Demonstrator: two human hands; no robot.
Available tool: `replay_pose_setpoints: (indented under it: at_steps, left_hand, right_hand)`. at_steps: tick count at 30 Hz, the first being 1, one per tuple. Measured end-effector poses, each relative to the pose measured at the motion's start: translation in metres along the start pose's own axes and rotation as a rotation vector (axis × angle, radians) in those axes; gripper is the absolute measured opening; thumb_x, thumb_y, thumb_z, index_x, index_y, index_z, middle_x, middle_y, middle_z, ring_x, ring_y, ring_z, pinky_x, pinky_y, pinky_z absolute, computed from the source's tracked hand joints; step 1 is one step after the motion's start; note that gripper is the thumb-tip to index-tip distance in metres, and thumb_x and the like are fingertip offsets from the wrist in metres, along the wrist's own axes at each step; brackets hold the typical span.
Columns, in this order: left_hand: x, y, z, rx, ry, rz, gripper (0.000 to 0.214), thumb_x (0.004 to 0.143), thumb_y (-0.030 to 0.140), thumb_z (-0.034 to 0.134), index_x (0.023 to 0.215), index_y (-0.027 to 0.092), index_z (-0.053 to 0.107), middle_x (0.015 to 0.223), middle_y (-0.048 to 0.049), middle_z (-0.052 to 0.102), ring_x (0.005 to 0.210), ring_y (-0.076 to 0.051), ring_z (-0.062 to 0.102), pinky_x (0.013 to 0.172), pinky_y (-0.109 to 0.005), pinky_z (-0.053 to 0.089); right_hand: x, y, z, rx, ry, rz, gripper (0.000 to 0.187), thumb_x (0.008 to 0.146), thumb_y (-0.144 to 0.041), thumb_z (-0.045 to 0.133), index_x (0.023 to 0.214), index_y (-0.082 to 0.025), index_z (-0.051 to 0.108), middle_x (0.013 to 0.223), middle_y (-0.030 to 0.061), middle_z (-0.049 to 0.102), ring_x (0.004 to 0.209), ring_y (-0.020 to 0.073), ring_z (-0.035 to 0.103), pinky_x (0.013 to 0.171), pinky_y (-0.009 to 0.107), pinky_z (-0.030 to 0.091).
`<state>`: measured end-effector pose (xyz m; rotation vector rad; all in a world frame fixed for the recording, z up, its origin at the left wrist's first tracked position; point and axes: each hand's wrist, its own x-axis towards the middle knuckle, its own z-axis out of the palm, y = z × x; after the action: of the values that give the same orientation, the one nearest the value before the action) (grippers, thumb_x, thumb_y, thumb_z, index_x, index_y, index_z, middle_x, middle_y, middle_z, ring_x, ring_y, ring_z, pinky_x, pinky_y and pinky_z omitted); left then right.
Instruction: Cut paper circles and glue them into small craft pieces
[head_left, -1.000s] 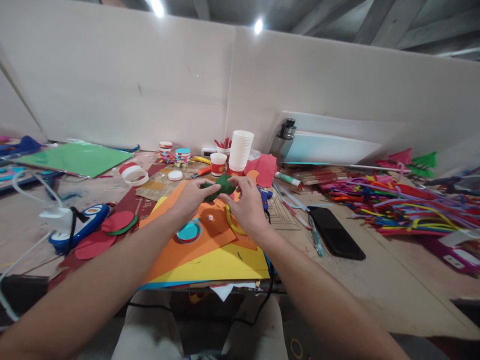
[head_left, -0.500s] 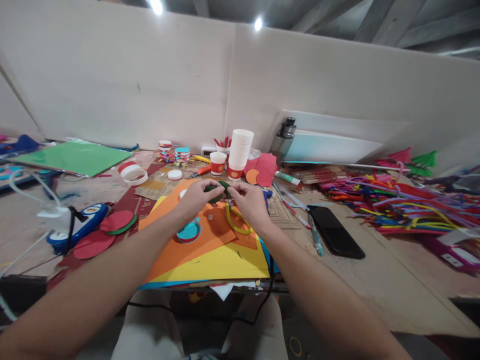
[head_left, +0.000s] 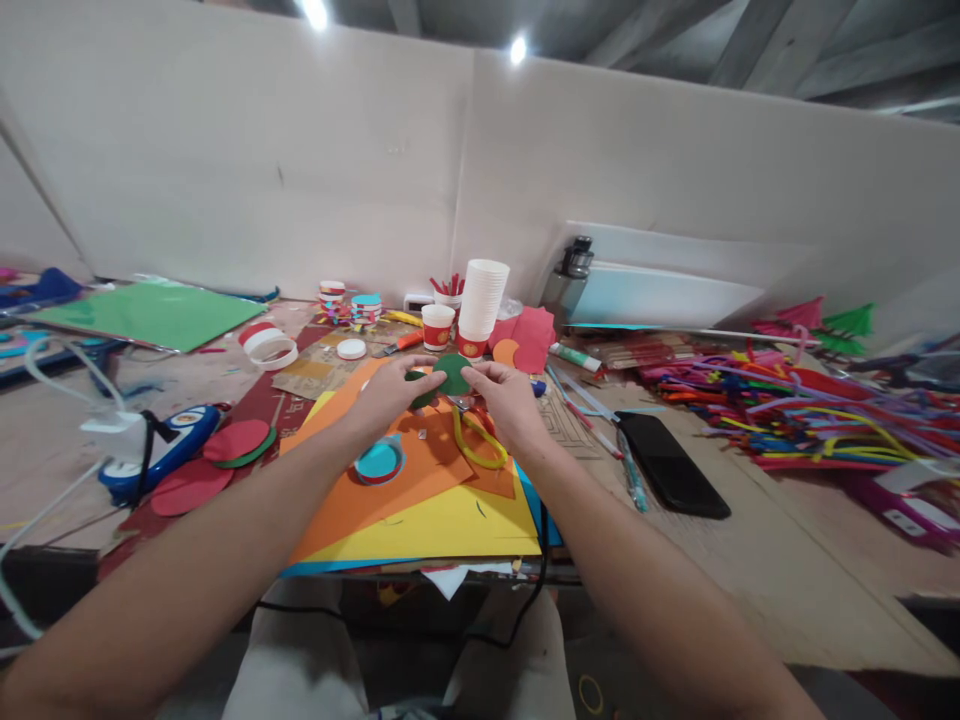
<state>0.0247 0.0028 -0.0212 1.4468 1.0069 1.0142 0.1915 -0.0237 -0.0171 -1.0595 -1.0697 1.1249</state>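
Observation:
Over the coloured sheets I hold a small green paper circle (head_left: 452,374) by its two sides. My left hand (head_left: 401,392) is closed on its left edge, and a second dark green piece (head_left: 421,399) shows under those fingers; whether the two are joined I cannot tell. My right hand (head_left: 504,397) pinches the right edge. Below the hands lie scissors with a yellow handle (head_left: 480,449), partly hidden. A round piece with a blue face and a red-and-white side (head_left: 379,461) rests on the orange paper (head_left: 420,490), near my left forearm.
Behind the hands stand a tall stack of white paper cups (head_left: 484,300) and a red-and-white cup (head_left: 437,327). A black phone (head_left: 673,465) and pipe cleaners (head_left: 810,400) lie to the right. Red paper circles (head_left: 192,487) and a blue power strip (head_left: 161,455) are on the left.
The green circle has been turned from a narrow, tilted view to show its round face. It now stands slightly higher between my fingers. Both hands keep nearly the same place.

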Motion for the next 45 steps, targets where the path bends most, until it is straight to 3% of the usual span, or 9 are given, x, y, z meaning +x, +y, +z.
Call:
replay_pose_setpoints:
  at_steps: [6, 10, 15, 26, 33, 37, 40, 43, 45]
  left_hand:
    - [0.004, -0.001, -0.003, -0.287, -0.05, -0.089, 0.039, 0.064, 0.048, 0.081, 0.079, 0.015, 0.067, 0.068, -0.0035, 0.066, 0.058, -0.014, 0.06, 0.045, -0.023, 0.044]
    - [0.005, 0.002, -0.003, -0.409, -0.083, -0.135, 0.03, 0.066, 0.039, 0.08, 0.077, 0.015, 0.068, 0.068, -0.0038, 0.066, 0.06, -0.014, 0.06, 0.046, -0.024, 0.046]
    - [0.006, 0.0, -0.003, -0.475, -0.119, -0.206, 0.021, 0.072, 0.035, 0.076, 0.079, 0.016, 0.07, 0.068, -0.005, 0.066, 0.059, -0.015, 0.06, 0.047, -0.025, 0.046]
    - [0.007, -0.003, -0.004, -0.513, -0.195, -0.272, 0.022, 0.072, 0.035, 0.076, 0.08, 0.015, 0.071, 0.072, -0.0074, 0.068, 0.061, -0.016, 0.06, 0.045, -0.025, 0.044]
    - [0.007, 0.001, -0.003, -0.457, -0.049, -0.073, 0.032, 0.065, 0.039, 0.083, 0.075, 0.015, 0.065, 0.069, -0.0033, 0.065, 0.058, -0.013, 0.059, 0.044, -0.023, 0.047]
    - [0.004, 0.004, 0.0, -0.435, -0.114, -0.06, 0.04, 0.062, 0.046, 0.083, 0.081, 0.013, 0.068, 0.074, -0.0063, 0.069, 0.063, -0.015, 0.062, 0.047, -0.024, 0.048]
    - [0.001, 0.004, 0.0, -0.349, -0.109, -0.012, 0.037, 0.064, 0.046, 0.081, 0.078, 0.014, 0.068, 0.072, -0.0057, 0.068, 0.062, -0.015, 0.062, 0.049, -0.024, 0.047]
    - [-0.002, 0.005, 0.001, -0.159, -0.034, 0.05, 0.036, 0.068, 0.049, 0.078, 0.074, 0.015, 0.069, 0.065, -0.0043, 0.066, 0.057, -0.013, 0.058, 0.051, -0.024, 0.046]
    - [-0.004, 0.006, 0.002, -0.052, -0.001, 0.073, 0.038, 0.068, 0.051, 0.077, 0.075, 0.014, 0.07, 0.064, -0.0048, 0.067, 0.058, -0.014, 0.059, 0.054, -0.025, 0.046]
  right_hand:
    - [-0.002, -0.004, 0.0, 0.225, -0.192, 0.094, 0.039, 0.056, -0.042, 0.088, 0.08, -0.017, 0.069, 0.07, -0.0022, 0.067, 0.061, 0.0084, 0.06, 0.058, 0.021, 0.051]
    - [-0.002, -0.005, 0.001, 0.273, -0.297, 0.121, 0.038, 0.06, -0.038, 0.088, 0.086, -0.018, 0.068, 0.07, -0.0022, 0.067, 0.066, 0.0101, 0.066, 0.06, 0.02, 0.054]
    - [-0.002, -0.005, 0.0, 0.257, -0.312, 0.155, 0.031, 0.069, -0.034, 0.084, 0.088, -0.018, 0.066, 0.067, -0.0019, 0.066, 0.064, 0.0098, 0.066, 0.059, 0.019, 0.054]
    - [-0.003, -0.008, -0.001, 0.319, -0.389, 0.203, 0.035, 0.066, -0.033, 0.086, 0.088, -0.018, 0.064, 0.07, -0.0023, 0.069, 0.064, 0.0087, 0.066, 0.057, 0.016, 0.053]
    - [-0.001, -0.005, -0.004, 0.277, -0.205, 0.223, 0.019, 0.074, -0.023, 0.077, 0.079, -0.018, 0.059, 0.067, -0.0018, 0.065, 0.057, 0.0063, 0.06, 0.054, 0.015, 0.051]
    - [0.003, -0.001, -0.005, 0.236, -0.159, 0.227, 0.017, 0.074, -0.024, 0.073, 0.077, -0.017, 0.058, 0.064, -0.0031, 0.059, 0.052, 0.0051, 0.052, 0.05, 0.016, 0.046]
    - [0.005, 0.003, -0.005, 0.062, -0.082, 0.113, 0.021, 0.072, -0.028, 0.071, 0.084, -0.019, 0.056, 0.068, -0.0034, 0.057, 0.056, 0.0076, 0.052, 0.052, 0.02, 0.046]
    - [0.003, 0.006, -0.005, -0.314, 0.079, -0.224, 0.026, 0.071, -0.025, 0.07, 0.093, -0.02, 0.058, 0.082, 0.0003, 0.059, 0.067, 0.0117, 0.054, 0.063, 0.026, 0.049]
    - [-0.001, 0.006, -0.003, -0.517, 0.066, -0.416, 0.023, 0.074, -0.026, 0.069, 0.095, -0.02, 0.061, 0.09, 0.0035, 0.06, 0.073, 0.0136, 0.054, 0.07, 0.029, 0.049]
